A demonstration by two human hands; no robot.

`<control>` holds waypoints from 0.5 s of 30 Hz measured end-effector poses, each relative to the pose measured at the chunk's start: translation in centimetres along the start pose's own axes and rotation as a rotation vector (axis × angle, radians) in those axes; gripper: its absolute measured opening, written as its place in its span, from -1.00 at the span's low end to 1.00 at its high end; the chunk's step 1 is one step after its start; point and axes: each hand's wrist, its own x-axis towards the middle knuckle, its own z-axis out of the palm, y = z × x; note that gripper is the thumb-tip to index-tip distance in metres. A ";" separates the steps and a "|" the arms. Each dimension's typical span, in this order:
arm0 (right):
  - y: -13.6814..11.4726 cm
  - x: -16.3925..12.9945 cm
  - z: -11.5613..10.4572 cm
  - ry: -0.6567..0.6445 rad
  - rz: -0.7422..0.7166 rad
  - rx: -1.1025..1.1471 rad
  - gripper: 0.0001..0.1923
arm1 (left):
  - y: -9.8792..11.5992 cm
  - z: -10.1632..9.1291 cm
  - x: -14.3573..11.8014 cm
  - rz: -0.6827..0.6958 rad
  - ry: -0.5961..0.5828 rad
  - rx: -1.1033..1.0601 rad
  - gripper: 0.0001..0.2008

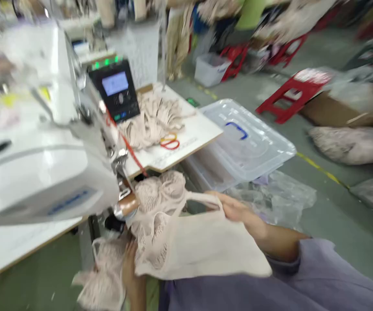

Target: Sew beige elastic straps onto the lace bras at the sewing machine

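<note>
A beige bra (pixel 202 246) with lace cups and a wide plain wing is stretched out in front of me, its cup end against the sewing machine's narrow arm (pixel 128 206). My right hand (pixel 238 211) is closed on its strap at the right. At the lower left, my left hand (pixel 131 259) grips the edge of the lace cups; its fingers are partly hidden by the fabric and blurred. Another beige bra (pixel 100 276) hangs just left of that wrist. The white sewing machine head (pixel 44 172) stands over the left side.
Behind the machine's control panel (pixel 115 88), a pile of beige straps (pixel 154 119) and scissors (pixel 170 141) lie on the white table (pixel 202 131). A lidded clear plastic bin (pixel 254 147) stands beside it. Plastic bags (pixel 280 194) and a red stool (pixel 290 95) are on the floor.
</note>
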 end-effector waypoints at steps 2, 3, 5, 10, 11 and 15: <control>-2.2 1.9 -3.8 0.289 -0.173 -0.218 -0.61 | -3.0 -0.7 2.9 0.123 0.119 -0.008 -0.36; -3.0 3.1 -5.9 0.392 -0.249 -0.349 -0.60 | -4.2 -0.7 4.4 0.186 0.187 0.005 -0.28; -4.0 5.3 -10.3 0.491 -0.341 -0.717 -0.55 | -4.9 0.0 6.9 0.265 0.278 0.053 -0.18; -1.1 8.2 -15.0 0.477 -0.455 -1.008 -0.57 | 0.5 7.6 8.8 0.207 -0.043 0.020 -0.15; 0.1 8.8 -14.3 0.452 -0.482 -1.053 -0.59 | 1.6 9.4 8.6 0.211 -0.080 0.008 -0.14; 5.0 13.4 -8.7 0.123 -0.484 -1.222 -0.58 | 3.5 11.0 8.5 0.138 -0.082 -0.079 -0.27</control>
